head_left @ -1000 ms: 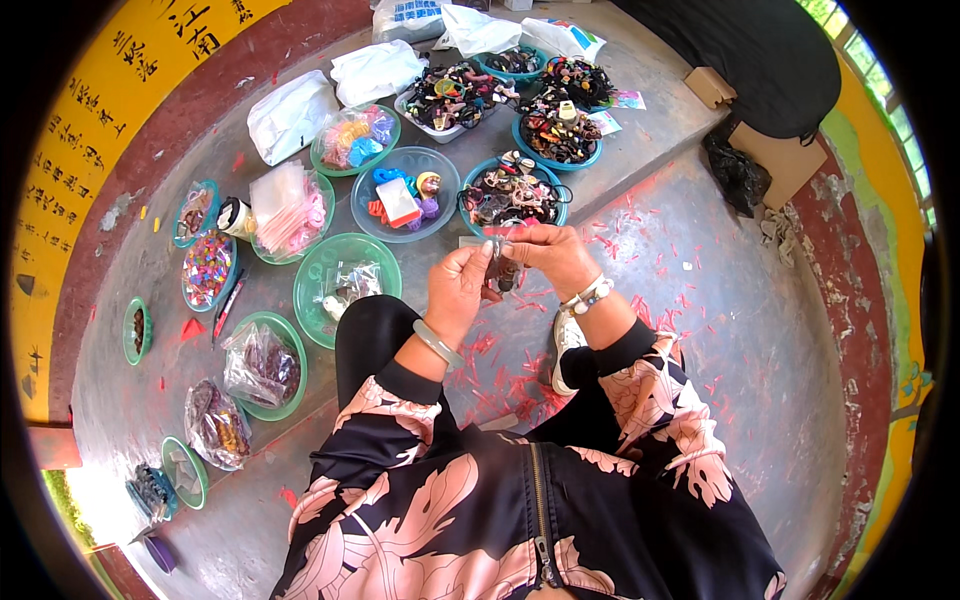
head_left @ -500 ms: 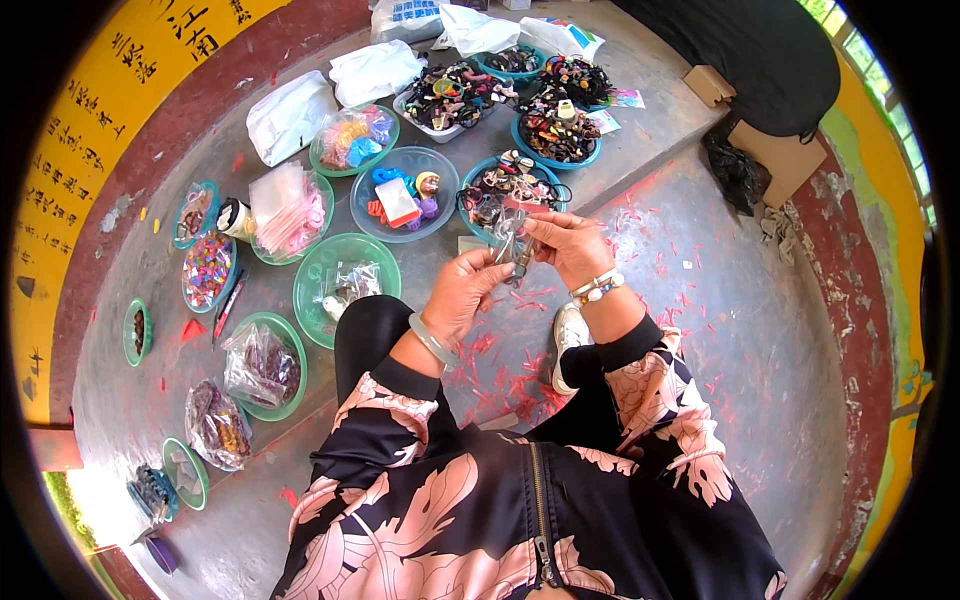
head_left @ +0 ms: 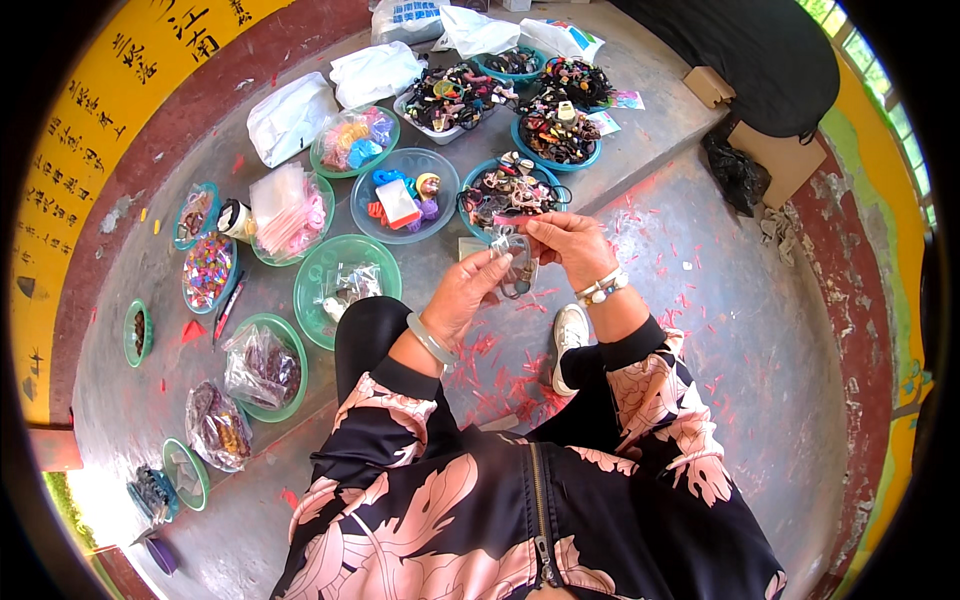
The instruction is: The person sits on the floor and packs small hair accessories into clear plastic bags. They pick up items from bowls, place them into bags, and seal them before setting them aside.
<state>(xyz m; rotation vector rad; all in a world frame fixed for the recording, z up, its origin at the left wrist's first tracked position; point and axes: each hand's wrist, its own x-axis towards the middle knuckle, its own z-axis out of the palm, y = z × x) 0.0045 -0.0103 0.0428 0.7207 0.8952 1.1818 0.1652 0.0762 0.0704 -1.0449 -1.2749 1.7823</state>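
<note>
My left hand (head_left: pixel 466 292) pinches the side of a small clear plastic bag (head_left: pixel 516 250). A dark loop, perhaps a hair tie, shows through its lower part (head_left: pixel 516 284). My right hand (head_left: pixel 575 248) is closed at the bag's top edge, thumb and forefinger pressed on a pink strip (head_left: pixel 513 219) that points left. Just beyond my hands stands a blue basin (head_left: pixel 561 196) heaped with hair ties (head_left: pixel 508 188).
Pink scraps (head_left: pixel 480 372) litter the floor around my shoe (head_left: pixel 571 335). Left are a green basin (head_left: pixel 312 262) with bagged pieces and a clear bowl (head_left: pixel 366 218) of colourful items. More filled basins and white bags (head_left: pixel 292 118) stand behind. A cardboard piece (head_left: pixel 780 160) lies far right.
The bag has spread and turned, so the dark loop inside shows more clearly. The pink strip in my right hand now lies nearly level. Both hands have shifted only slightly.
</note>
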